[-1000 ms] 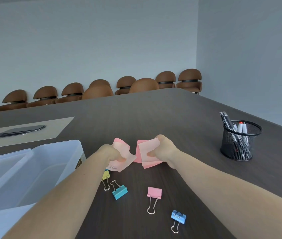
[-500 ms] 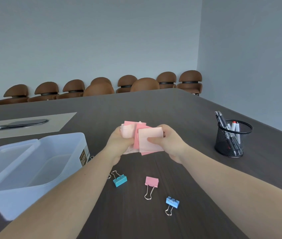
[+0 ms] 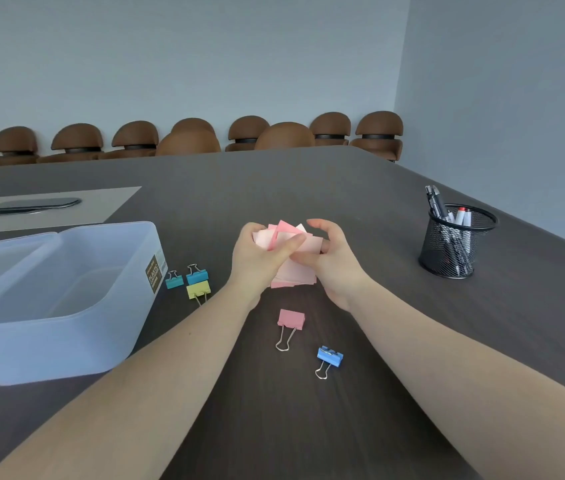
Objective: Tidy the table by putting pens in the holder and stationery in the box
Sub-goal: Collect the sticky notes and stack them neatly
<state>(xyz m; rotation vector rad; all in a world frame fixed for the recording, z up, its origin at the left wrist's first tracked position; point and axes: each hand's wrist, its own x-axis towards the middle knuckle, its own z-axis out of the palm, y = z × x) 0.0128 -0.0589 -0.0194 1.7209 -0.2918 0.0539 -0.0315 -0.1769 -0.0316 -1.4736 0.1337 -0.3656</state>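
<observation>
Both hands hold one bundle of pink sticky notes (image 3: 293, 271) above the table's middle. My left hand (image 3: 260, 258) clamps the bundle from the left with its thumb across the top sheets. My right hand (image 3: 329, 261) supports it from the right and below, with the fingers partly spread. A translucent plastic box (image 3: 66, 336) stands open at the left. A black mesh pen holder (image 3: 454, 249) with several pens stands at the right. Loose binder clips lie on the table: teal (image 3: 174, 281), blue over yellow (image 3: 198, 284), pink (image 3: 290, 320) and blue (image 3: 329, 357).
The dark wooden table (image 3: 308, 188) stretches far back. A beige mat (image 3: 101, 206) with a flat dark metal object (image 3: 37, 204) lies at the far left. Brown chairs (image 3: 191, 138) line the wall behind the table.
The two separate batches of pink notes were brought together into one bundle and lifted off the table. The view shifted, so more clips beside the box now show.
</observation>
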